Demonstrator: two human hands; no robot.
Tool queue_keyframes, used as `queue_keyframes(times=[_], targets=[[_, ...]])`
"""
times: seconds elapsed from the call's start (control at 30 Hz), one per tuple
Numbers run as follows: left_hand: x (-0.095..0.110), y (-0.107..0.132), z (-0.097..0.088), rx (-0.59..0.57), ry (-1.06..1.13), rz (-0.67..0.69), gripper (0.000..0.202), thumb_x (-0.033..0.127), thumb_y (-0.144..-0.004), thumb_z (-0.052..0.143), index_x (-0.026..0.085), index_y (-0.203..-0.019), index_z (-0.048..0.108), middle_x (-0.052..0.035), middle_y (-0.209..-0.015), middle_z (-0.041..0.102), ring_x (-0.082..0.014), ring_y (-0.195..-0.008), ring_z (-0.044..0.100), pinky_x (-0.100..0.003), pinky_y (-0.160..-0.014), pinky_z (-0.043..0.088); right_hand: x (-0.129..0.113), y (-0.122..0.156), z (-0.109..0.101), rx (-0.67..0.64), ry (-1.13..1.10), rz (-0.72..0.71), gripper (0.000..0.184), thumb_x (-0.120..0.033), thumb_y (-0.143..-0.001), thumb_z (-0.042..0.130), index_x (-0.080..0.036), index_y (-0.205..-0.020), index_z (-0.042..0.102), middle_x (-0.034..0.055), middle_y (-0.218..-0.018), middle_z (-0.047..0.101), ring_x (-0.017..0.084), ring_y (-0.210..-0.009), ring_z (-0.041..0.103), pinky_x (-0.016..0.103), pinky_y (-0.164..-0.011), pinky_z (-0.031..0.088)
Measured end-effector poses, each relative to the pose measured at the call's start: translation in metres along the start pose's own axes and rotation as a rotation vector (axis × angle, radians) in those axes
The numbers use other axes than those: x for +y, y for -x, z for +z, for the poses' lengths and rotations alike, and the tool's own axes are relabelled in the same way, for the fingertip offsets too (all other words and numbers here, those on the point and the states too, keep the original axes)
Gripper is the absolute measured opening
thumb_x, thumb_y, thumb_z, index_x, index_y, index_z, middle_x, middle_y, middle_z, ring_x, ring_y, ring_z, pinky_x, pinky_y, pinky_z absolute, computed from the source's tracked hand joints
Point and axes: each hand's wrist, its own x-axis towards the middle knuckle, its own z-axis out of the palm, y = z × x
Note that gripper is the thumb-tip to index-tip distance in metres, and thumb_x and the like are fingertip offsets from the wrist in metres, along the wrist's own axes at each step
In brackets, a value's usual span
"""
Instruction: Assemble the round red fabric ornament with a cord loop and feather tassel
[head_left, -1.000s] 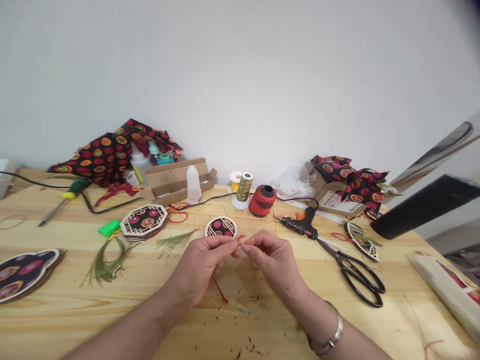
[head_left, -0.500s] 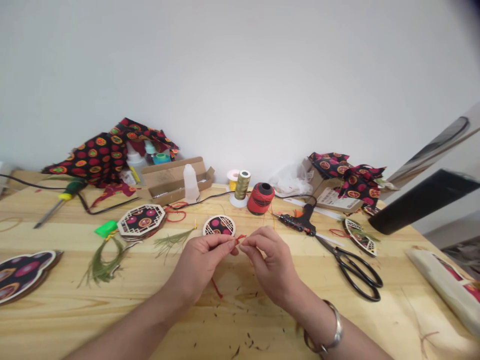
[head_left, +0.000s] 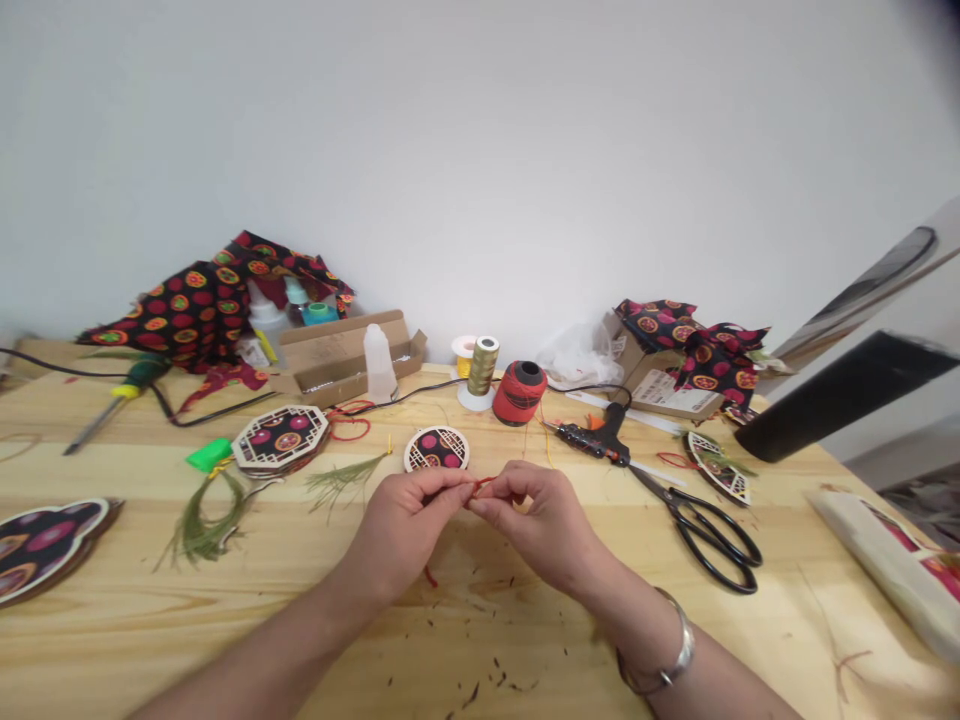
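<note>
At the far left, a cloud-shaped panel of dark floral fabric with a pale wooden edge (head_left: 52, 540) is lying flat on the table. A green-and-yellow-handled screwdriver (head_left: 124, 390) is resting behind it. Next, a looped olive-green thread tassel (head_left: 199, 520) is lying just in front of an octagonal, wooden-framed fabric ornament (head_left: 281, 440).

At the centre, the left hand (head_left: 412, 525) is pinching a thin red cord (head_left: 486, 481) between thumb and forefinger; the cord's lower end is hanging below that hand. A round, wooden-framed fabric ornament (head_left: 436, 448) is lying just beyond the fingertips, and a squat cone of red thread (head_left: 519, 393) is standing farther back. The right hand (head_left: 536, 520) is meeting the left, its thumb and forefinger closing narrowly on the same cord.

To the right, a black glue gun (head_left: 598, 440) is lying near black-handled metal scissors (head_left: 716, 540), while a thick black cylinder (head_left: 840, 395) is leaning at a tilt.
</note>
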Motion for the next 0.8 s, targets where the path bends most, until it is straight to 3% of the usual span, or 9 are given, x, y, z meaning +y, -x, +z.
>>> queue_keyframes(times=[0.27,0.8], targets=[[-0.0012,0.0011,0.0007,0.001,-0.044,0.044,0.016,0.028,-0.077,0.058,0.024,-0.079,0.074,0.0032,-0.078,0.075,-0.0161,-0.073,0.065,-0.023,-0.068,0.050,-0.0017,-0.0042,-0.0012,-0.151,-0.302,0.337,0.018,-0.029,-0.065,0.067,-0.012,-0.062,0.062,-0.0033,-0.055,0.053,0.006,-0.049,0.036,0.022,-0.049,0.027],[-0.0008,0.0012,0.0003,0.001,-0.057,0.087,0.015,0.023,-0.078,0.059,0.024,-0.076,0.073,0.0034,-0.078,0.075,-0.0159,-0.073,0.065,-0.023,-0.070,0.050,0.0012,-0.0039,-0.0034,-0.185,-0.450,0.408,0.028,-0.038,-0.060,0.073,-0.013,-0.064,0.062,-0.0038,-0.055,0.051,0.006,-0.051,0.034,0.022,-0.050,0.022]])
